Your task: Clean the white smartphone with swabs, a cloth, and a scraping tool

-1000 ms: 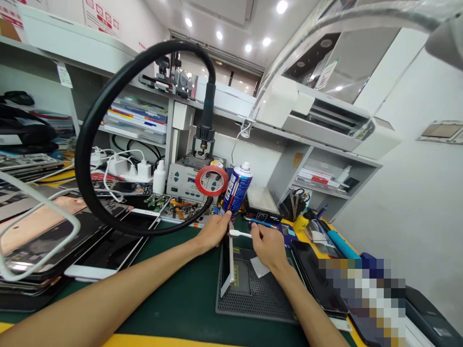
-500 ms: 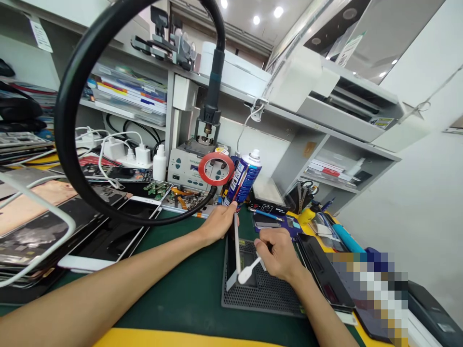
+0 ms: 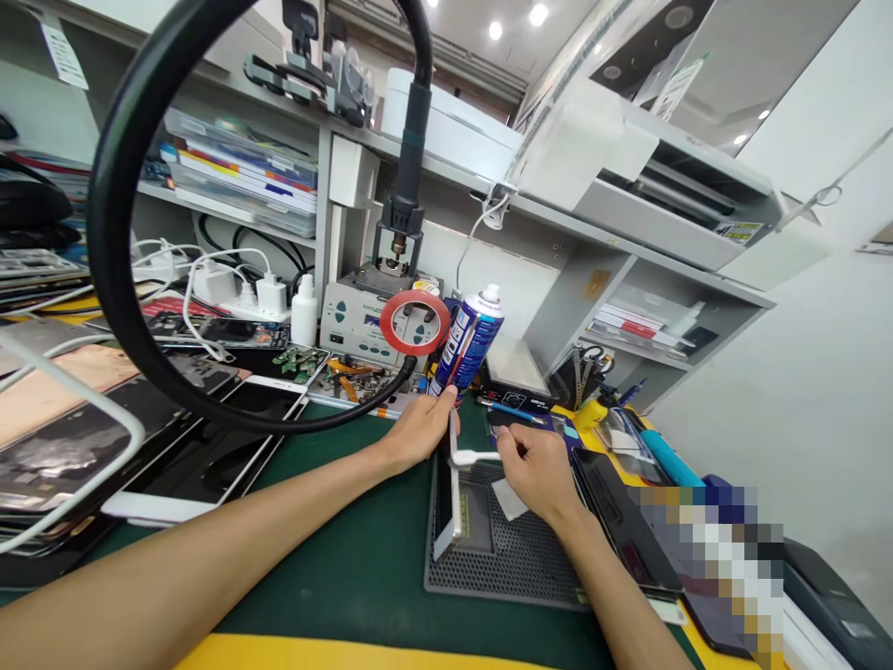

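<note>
In my left hand [image 3: 422, 430] is the far end of a phone [image 3: 445, 507], its dark screen facing left and its pale edge upward. The phone stands on its long side on a black perforated mat [image 3: 516, 568]. My right hand [image 3: 537, 465] is closed round the handle of a white brush [image 3: 475, 457]. The brush's head meets the phone's upper edge, just in front of my left hand. A small white piece of cloth or paper [image 3: 509, 500] lies on the mat below my right hand.
A blue spray can [image 3: 469, 340] stands just beyond my left hand. A thick black hose [image 3: 112, 233] loops over the left side. White-framed tablets [image 3: 230, 437] lie at left. A dark device [image 3: 620, 521] borders the mat at right. Red tape [image 3: 387, 321] hangs before a grey station [image 3: 349, 321].
The brush head has moved away from me along the phone's edge, from near its close end toward my left hand. My right hand has risen slightly; the left keeps its hold.
</note>
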`<state>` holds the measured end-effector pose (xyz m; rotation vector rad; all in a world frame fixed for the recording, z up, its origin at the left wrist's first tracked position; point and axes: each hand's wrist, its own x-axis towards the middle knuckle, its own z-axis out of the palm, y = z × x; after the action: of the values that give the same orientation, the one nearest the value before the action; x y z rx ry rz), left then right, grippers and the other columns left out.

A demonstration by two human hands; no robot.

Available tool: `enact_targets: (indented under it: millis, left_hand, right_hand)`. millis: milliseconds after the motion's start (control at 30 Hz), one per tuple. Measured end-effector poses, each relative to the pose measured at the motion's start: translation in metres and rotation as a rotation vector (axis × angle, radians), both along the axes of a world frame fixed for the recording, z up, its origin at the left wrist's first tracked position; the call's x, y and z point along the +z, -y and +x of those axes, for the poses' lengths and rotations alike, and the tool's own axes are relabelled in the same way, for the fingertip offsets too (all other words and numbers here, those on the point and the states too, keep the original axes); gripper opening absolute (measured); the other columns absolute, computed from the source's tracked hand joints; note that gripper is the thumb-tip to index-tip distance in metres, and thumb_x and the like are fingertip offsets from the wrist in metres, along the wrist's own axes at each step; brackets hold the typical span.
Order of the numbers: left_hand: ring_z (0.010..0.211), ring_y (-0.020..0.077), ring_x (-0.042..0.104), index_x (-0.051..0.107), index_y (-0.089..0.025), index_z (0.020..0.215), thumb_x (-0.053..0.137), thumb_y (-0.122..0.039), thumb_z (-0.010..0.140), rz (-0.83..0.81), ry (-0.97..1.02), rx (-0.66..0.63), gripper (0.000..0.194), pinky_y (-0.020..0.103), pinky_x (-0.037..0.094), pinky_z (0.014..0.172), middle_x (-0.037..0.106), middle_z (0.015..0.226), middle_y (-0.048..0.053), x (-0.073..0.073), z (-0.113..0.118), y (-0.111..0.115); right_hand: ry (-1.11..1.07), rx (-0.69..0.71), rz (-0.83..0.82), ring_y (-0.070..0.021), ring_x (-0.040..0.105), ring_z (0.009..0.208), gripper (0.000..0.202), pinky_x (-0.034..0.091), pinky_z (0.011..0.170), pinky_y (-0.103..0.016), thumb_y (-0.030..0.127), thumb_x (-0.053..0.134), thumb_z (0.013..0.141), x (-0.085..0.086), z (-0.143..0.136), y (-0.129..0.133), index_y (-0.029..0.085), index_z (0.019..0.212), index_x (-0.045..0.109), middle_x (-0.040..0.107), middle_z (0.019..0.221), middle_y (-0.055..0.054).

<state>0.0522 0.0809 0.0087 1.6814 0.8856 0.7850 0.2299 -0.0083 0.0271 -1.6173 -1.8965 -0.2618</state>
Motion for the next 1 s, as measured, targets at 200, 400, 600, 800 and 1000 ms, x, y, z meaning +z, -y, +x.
enact_targets:
  millis: [200,400,600,800,1000]
  left_hand:
    - [0.046,0.0149,0.052,0.061,-0.017,0.060,0.022,-0.065,0.091,0.002,0.015,0.008,0.069,0.026,0.038,0.049,0.064,0.059,0.005,0.000,0.000,0.000]
    - [0.046,0.0146,0.053,0.063,-0.016,0.060,0.022,-0.065,0.091,-0.001,0.033,0.005,0.071,0.024,0.037,0.045,0.064,0.058,0.006,-0.002,0.001,-0.001]
    - [0.038,0.0127,0.049,0.066,-0.014,0.064,0.023,-0.067,0.090,-0.057,0.082,-0.006,0.073,0.024,0.036,0.036,0.067,0.060,0.007,-0.005,0.001,-0.003]
    - [0.032,0.0131,0.045,0.067,-0.014,0.061,0.027,-0.064,0.091,-0.043,0.093,-0.013,0.071,0.025,0.035,0.034,0.057,0.045,0.006,-0.002,0.001,-0.001]
    - [0.037,0.0153,0.052,0.066,-0.013,0.062,0.028,-0.064,0.091,-0.049,0.094,0.001,0.069,0.025,0.037,0.034,0.067,0.059,0.011,-0.007,0.004,-0.005]
  right_hand:
    - [-0.061,0.283,-0.063,-0.0073,0.024,0.046,0.040,0.016,0.050,-0.027,0.018,0.048,0.083,0.005,-0.005,0.009,0.019,0.056,0.020,0.023,0.050,0.006]
    - [-0.064,0.307,-0.056,-0.0073,0.025,0.046,0.039,0.017,0.050,-0.026,0.018,0.048,0.084,0.004,-0.008,0.010,0.020,0.056,0.020,0.024,0.051,0.006]
    - [0.022,0.044,0.100,-0.0075,0.032,0.045,0.040,0.019,0.052,-0.026,0.024,0.047,0.088,-0.003,-0.004,0.000,0.018,0.053,0.029,0.030,0.048,0.005]
    - [0.045,-0.191,0.167,-0.0082,0.032,0.043,0.048,0.019,0.051,-0.026,0.035,0.047,0.091,-0.003,-0.006,-0.007,0.017,0.049,0.033,0.034,0.043,0.004]
    - [0.051,-0.404,0.091,-0.0113,0.039,0.045,0.052,0.019,0.051,-0.026,0.045,0.045,0.092,0.000,-0.012,-0.015,0.018,0.048,0.041,0.045,0.043,0.001]
